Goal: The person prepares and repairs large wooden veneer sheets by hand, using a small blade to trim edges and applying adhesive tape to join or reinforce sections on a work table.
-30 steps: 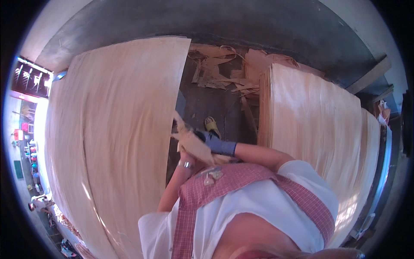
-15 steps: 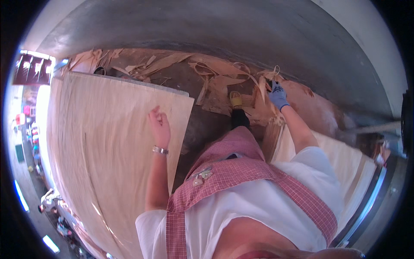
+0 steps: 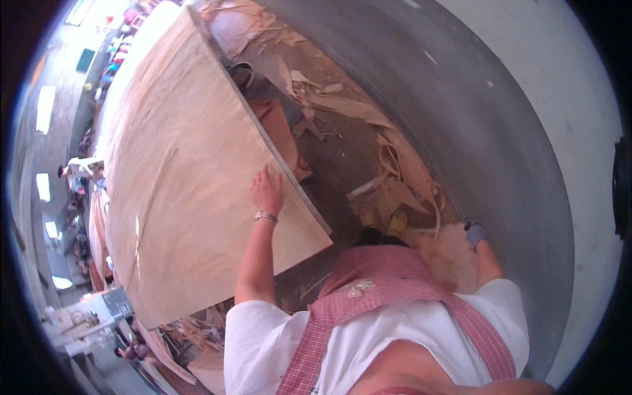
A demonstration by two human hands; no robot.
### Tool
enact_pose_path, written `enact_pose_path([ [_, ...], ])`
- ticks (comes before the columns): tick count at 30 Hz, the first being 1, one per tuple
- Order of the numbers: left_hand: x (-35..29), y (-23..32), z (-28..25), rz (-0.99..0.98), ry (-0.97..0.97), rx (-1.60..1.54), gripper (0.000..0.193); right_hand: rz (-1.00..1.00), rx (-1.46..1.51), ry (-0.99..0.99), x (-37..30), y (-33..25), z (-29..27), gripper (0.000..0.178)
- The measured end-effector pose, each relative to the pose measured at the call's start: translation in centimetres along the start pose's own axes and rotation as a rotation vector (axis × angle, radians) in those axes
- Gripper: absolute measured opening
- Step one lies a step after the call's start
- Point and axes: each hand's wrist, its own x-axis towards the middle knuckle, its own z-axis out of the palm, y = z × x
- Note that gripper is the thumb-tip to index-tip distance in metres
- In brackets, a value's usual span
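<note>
My bare left hand (image 3: 267, 191), with a metal-banded watch or bracelet at the wrist, lies palm down with fingers stretched on a large pale wood veneer sheet (image 3: 197, 197). It rests close to the sheet's right edge, which looks like the top of a flat stack. Out to the right, my right hand (image 3: 476, 235) wears a blue-grey glove and is low beside the dark grey wall. Its fingers look curled around something small and dark, too small to make out. Below it is a reddish-brown sheet (image 3: 447, 253).
Torn veneer strips and scraps (image 3: 352, 108) litter the floor along the grey wall (image 3: 487, 131). My yellow shoes (image 3: 397, 224) stand among them. A dark round-rimmed object (image 3: 242, 74) is beside the stack's far edge. More scraps (image 3: 197, 332) pile below its near edge. Other people work far left.
My view has turned left, so the stack now slants across it. My left hand, raised and loosely curled before, now lies flat on the veneer. My right hand has left the scraps for the wall.
</note>
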Motion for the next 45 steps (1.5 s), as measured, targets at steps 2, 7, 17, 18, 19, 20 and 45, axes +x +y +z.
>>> enact_pose_path([
  [2, 1.7, 2.5, -2.5, -0.081, -0.048, 0.016, 0.061, 0.029, 0.099, 0.055, 2.1, -3.2, -3.8, 0.03],
  [7, 10.7, -0.3, 0.9, 0.045, 0.337, 0.029, 0.067, -0.376, -0.11, 0.175, 0.7, -16.1, -14.8, 0.043],
  [17, 13.6, -1.9, 6.9, 0.125, 0.243, -0.099, 0.047, -0.593, -0.467, -0.147, 22.4, -32.4, -1.7, 0.033],
  [18, 13.8, -2.6, 7.6, 0.136, 0.256, -0.164, 0.046, -0.582, -0.525, -0.188, 25.8, -33.1, 0.8, 0.033],
  [19, 14.0, -1.7, 8.0, 0.084, 0.244, -0.423, 0.047, -0.565, -0.585, -0.157, 29.5, -33.6, 3.4, 0.035],
  [20, 13.9, -0.2, 6.9, 0.049, 0.191, -0.379, 0.048, -0.552, -0.647, -0.134, 32.5, -33.9, 5.8, 0.037],
  [45, 12.2, 0.2, 5.1, 0.019, 0.196, -0.015, 0.061, -0.619, -0.357, -0.415, 24.0, -46.2, -11.4, 0.032],
])
